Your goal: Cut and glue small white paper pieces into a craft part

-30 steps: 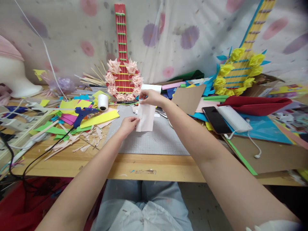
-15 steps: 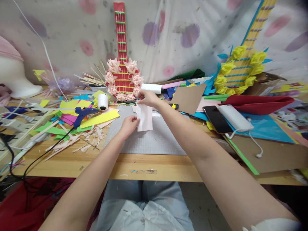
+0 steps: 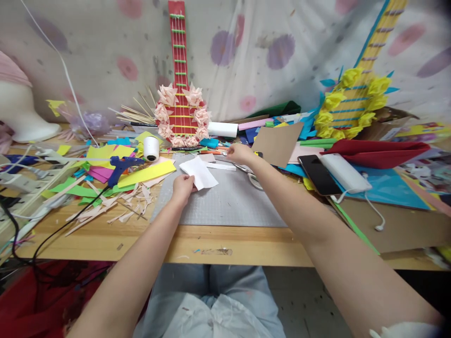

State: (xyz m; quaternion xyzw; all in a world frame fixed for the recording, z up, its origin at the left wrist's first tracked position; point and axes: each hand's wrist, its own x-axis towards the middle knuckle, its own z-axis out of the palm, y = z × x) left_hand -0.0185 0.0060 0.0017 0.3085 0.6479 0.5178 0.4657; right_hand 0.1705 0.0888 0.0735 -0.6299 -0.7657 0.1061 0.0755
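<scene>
A: Where is the paper [image 3: 199, 172]?

B: On the grey mat [image 3: 229, 202], near its far left corner. The left hand [image 3: 182, 186] pinches the paper's near edge; the fingers are closed on it, though the fingertips are tucked under the sheet and I can't see them.

A: And the right hand [image 3: 239, 153]?

B: At about two o'clock from the paper, low over the far edge of the mat. Its fingers look loosely curled and narrow, but whether they grip anything I cannot tell; the hand hides what lies under it.

A: What is near it?

B: Scissors [image 3: 251, 176] sit just by the wrist, at five o'clock from the hand; the forearm covers part of the handles. A white strip [image 3: 221, 166] lies between the hand and the paper.

A: Farther out?

B: At eleven o'clock from the paper stands a red guitar [image 3: 181, 110] ringed with pink paper flowers. At nine o'clock a blue glue gun [image 3: 120, 167] lies on coloured scraps, its cord running off the left edge. At three o'clock a phone [image 3: 315, 173] lies beside a white power bank [image 3: 343, 172]. A yellow guitar [image 3: 352, 101] at one o'clock is cut off by the top edge.
</scene>
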